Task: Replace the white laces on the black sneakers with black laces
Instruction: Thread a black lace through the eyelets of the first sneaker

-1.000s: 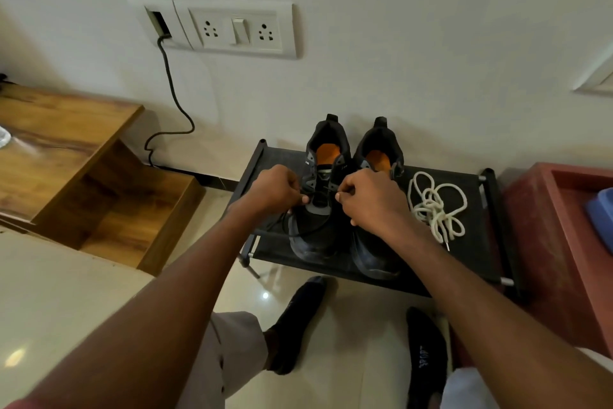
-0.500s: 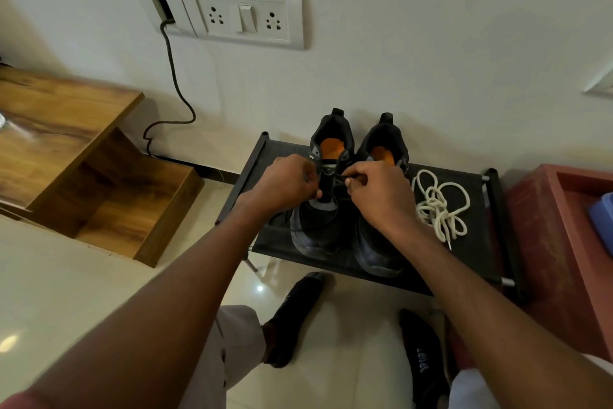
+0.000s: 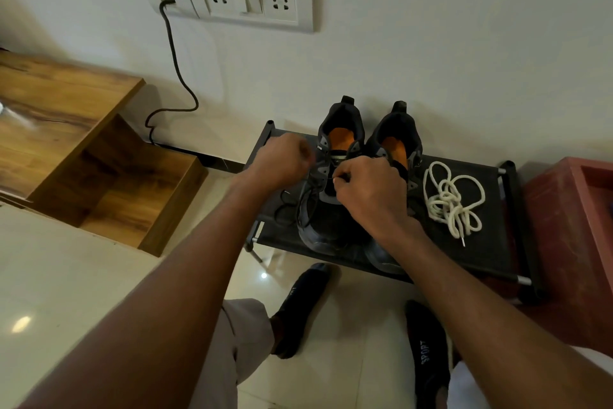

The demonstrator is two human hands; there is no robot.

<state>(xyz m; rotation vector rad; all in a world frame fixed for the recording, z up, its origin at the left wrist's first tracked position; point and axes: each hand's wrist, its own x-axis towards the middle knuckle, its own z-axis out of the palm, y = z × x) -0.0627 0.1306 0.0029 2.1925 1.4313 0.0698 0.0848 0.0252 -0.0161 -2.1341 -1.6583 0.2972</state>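
While the pair of black sneakers with orange insoles (image 3: 345, 196) sits side by side on the low black fabric shoe rack (image 3: 491, 252), the left hand (image 3: 282, 159) has swung out and up to the left compared with a second ago, blurred with motion, fingers curled; it is probably pulling a thin black lace (image 3: 300, 206), though the strand in its grip cannot be made out. The right hand (image 3: 368, 189) stays low over the tongue of the left-side shoe, fingertips pinching at an upper eyelet, seemingly on the lace. That pull suggests slack is being drawn through, so the lacing looks close to the top of this shoe. Both sneakers run lengthways away from the wall, heels against it, toes pointing toward the person. A loop of black lace trails off the shoe's left side onto the rack. Well apart to the right, the bundled white rope laces (image 3: 452, 199) lie discarded.
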